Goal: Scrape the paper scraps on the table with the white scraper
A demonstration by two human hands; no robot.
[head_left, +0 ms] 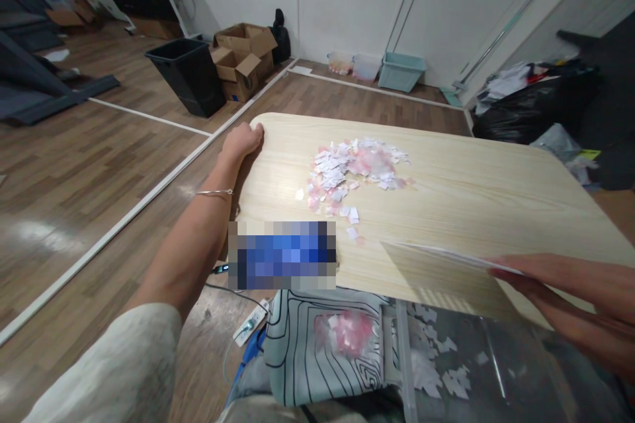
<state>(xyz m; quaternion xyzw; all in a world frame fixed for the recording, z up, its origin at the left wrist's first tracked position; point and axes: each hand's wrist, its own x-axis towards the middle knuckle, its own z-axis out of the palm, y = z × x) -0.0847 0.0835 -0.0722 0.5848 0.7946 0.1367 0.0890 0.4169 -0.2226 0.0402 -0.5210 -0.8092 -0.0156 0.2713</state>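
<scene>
My left hand [245, 139] is closed round the far left corner of the pale wooden table [476, 198], its fingers curled at the edge. At the right, my right hand [560, 284] pinches a thin white sheet [446, 254], seen nearly edge-on and held just above the tabletop, where it casts a shadow. Toward the table's left half lies a heap of small white paper pieces [332, 168] mixed with pinkish translucent bits [372, 162]. A few loose white squares [352, 215] trail from the heap toward the near edge. A blurred blue-screened device [282, 258] rests at the near left edge.
Below the near edge is a patterned cloth [297, 350] with a pink translucent bundle [347, 330]. Beside it, a clear bin [407, 370] holds paper scraps. A power strip [251, 324] lies on the floor. Beyond stand a black bin [193, 79], cardboard boxes [243, 46] and a teal tub [401, 71].
</scene>
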